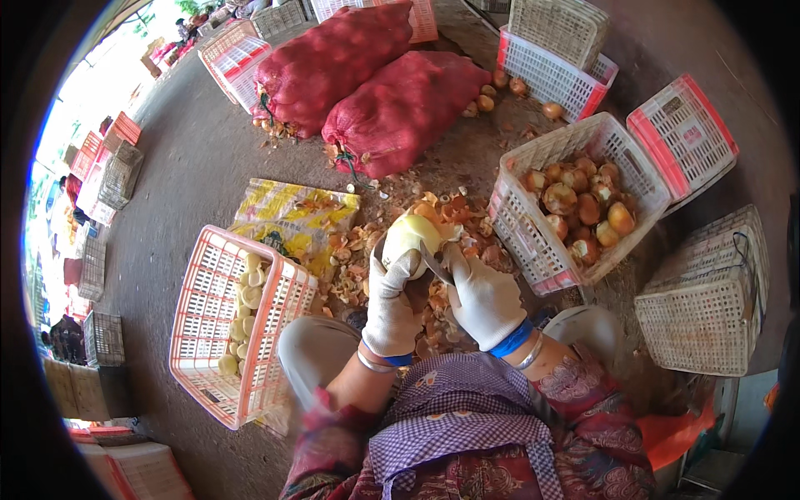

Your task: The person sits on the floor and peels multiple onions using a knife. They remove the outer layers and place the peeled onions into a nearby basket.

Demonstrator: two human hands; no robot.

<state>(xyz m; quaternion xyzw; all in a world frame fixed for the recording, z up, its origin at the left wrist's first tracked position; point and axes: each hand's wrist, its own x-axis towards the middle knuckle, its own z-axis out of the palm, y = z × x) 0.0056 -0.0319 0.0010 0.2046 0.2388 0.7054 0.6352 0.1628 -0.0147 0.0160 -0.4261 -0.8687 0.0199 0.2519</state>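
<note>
Concrete floor point(158, 292), strewn with papery onion skins point(354, 279), serves as the work surface in the head view, the only one given. Two red mesh sacks point(404, 117) lie beyond; at right stands a slatted crate point(529, 229) of brown onions point(587, 198), at left a red-and-white crate point(204, 312) containing pale bulbs point(252, 297). Centre: the pale onion point(410, 236), held up above the skins. Step in hand, judged from blade and bulb: peeling or trimming, probably well advanced, as little brown skin shows. Next move would call for a steady bulb and a shallow, controlled stroke. Grip: gloved left hand point(392, 300) closed around the onion's near left side; gloved right hand point(483, 302) closed on a small knife point(432, 261), its handle hidden. Whether the blade touches the onion cannot be told.
</note>
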